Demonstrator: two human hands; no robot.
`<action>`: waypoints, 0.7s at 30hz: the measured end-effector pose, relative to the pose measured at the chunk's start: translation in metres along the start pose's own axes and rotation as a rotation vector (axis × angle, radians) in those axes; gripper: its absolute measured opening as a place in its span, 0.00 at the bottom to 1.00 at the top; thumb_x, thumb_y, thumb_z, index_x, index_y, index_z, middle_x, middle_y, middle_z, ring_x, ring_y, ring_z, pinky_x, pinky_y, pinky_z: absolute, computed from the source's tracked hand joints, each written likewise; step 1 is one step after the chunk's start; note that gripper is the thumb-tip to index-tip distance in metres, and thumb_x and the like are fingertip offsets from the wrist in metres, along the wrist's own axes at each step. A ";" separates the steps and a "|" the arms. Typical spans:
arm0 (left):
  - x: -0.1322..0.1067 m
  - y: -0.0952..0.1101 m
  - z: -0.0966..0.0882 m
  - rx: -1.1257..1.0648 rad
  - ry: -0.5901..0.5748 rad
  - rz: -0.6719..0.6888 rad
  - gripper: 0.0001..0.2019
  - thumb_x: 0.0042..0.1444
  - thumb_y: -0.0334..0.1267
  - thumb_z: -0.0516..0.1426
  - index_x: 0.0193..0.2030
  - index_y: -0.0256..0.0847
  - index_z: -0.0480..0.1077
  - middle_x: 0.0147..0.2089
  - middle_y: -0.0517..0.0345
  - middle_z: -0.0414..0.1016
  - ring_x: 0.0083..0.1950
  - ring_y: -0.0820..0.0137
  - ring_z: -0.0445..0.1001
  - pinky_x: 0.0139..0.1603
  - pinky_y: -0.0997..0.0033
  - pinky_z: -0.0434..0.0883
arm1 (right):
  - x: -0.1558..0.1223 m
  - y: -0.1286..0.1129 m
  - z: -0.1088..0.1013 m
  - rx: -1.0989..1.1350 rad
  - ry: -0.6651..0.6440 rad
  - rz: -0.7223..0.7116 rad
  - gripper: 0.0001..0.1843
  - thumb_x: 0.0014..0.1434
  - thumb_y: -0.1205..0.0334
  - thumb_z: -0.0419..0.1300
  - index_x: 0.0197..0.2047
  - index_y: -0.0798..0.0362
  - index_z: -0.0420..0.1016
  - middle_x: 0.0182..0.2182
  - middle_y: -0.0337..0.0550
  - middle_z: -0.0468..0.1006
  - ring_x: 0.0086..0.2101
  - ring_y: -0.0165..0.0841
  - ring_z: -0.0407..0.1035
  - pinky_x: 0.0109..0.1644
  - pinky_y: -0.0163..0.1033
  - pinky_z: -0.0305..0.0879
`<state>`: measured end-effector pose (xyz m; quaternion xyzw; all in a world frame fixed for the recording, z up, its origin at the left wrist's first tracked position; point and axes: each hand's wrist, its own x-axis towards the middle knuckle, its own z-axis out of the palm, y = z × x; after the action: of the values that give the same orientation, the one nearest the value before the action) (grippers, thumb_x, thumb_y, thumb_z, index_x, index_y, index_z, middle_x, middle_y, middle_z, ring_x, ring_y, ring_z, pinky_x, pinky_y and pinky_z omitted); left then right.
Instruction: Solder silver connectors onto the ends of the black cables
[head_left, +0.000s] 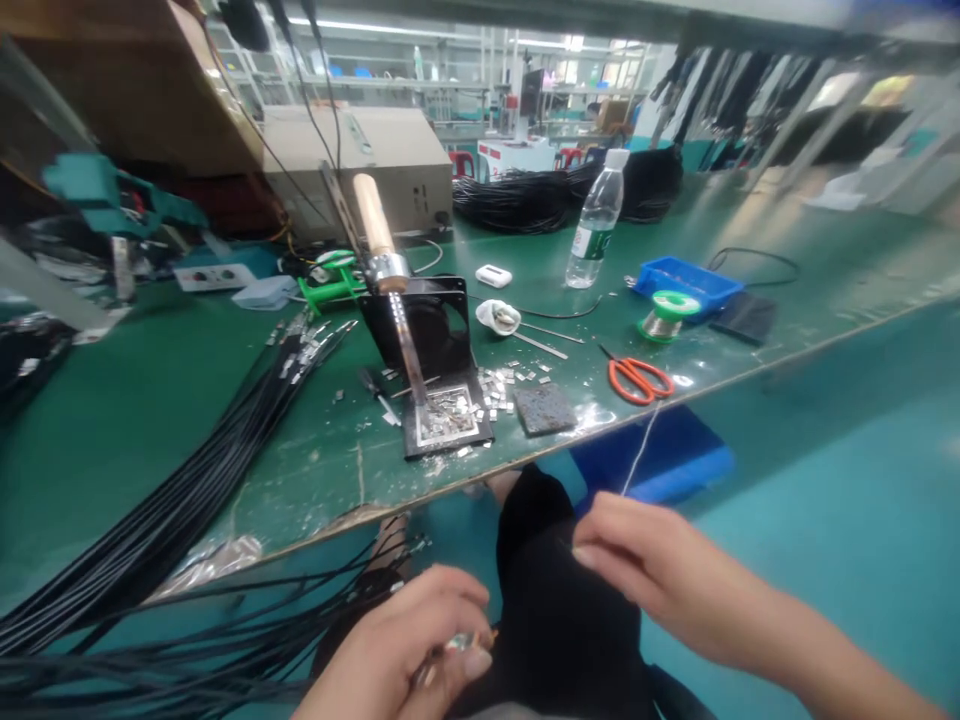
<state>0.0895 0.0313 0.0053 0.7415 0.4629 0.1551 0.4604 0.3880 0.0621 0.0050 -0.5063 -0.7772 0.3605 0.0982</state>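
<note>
My left hand (409, 640) is low in front of my lap, fingers closed on the metal end of a black cable (450, 642). My right hand (637, 565) pinches a thin solder wire (641, 450) that runs up over the bench edge toward the solder spool (664, 315). A soldering iron (390, 290) with a wooden handle rests tilted on its black stand (442, 400), tip down on a tray of solder scraps. A thick bundle of black cables (187, 490) lies across the green bench (150, 400) and hangs off its front edge.
Orange scissors (639, 380), a dark sponge pad (545, 408), a water bottle (596, 220), a blue tray (686, 283), a green tool (330, 285), a beige box (360, 170) and coiled black cable (525, 200) are on the bench. A blue bin (660, 460) sits below.
</note>
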 end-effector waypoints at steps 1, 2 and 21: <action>-0.001 0.002 0.000 -0.001 0.002 -0.013 0.16 0.72 0.50 0.53 0.41 0.43 0.76 0.57 0.50 0.76 0.54 0.65 0.78 0.53 0.75 0.70 | 0.003 -0.006 0.005 0.031 -0.019 -0.036 0.13 0.76 0.60 0.50 0.42 0.53 0.73 0.39 0.42 0.73 0.39 0.31 0.68 0.45 0.38 0.65; -0.001 0.003 0.000 -0.008 -0.003 -0.032 0.16 0.72 0.50 0.53 0.41 0.43 0.77 0.59 0.50 0.76 0.56 0.63 0.77 0.54 0.74 0.71 | 0.007 -0.011 0.009 0.056 -0.039 -0.065 0.13 0.76 0.61 0.50 0.42 0.53 0.73 0.40 0.42 0.73 0.39 0.32 0.68 0.45 0.39 0.64; 0.017 0.008 -0.030 -0.339 -0.190 0.130 0.09 0.70 0.40 0.60 0.42 0.39 0.80 0.49 0.53 0.80 0.52 0.68 0.76 0.57 0.71 0.68 | 0.035 -0.054 0.038 0.671 0.037 -0.204 0.12 0.75 0.55 0.56 0.46 0.55 0.75 0.28 0.38 0.75 0.26 0.25 0.71 0.31 0.31 0.66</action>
<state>0.0836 0.0605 0.0246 0.6929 0.3359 0.1895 0.6092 0.3134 0.0628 0.0054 -0.3721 -0.6603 0.5748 0.3086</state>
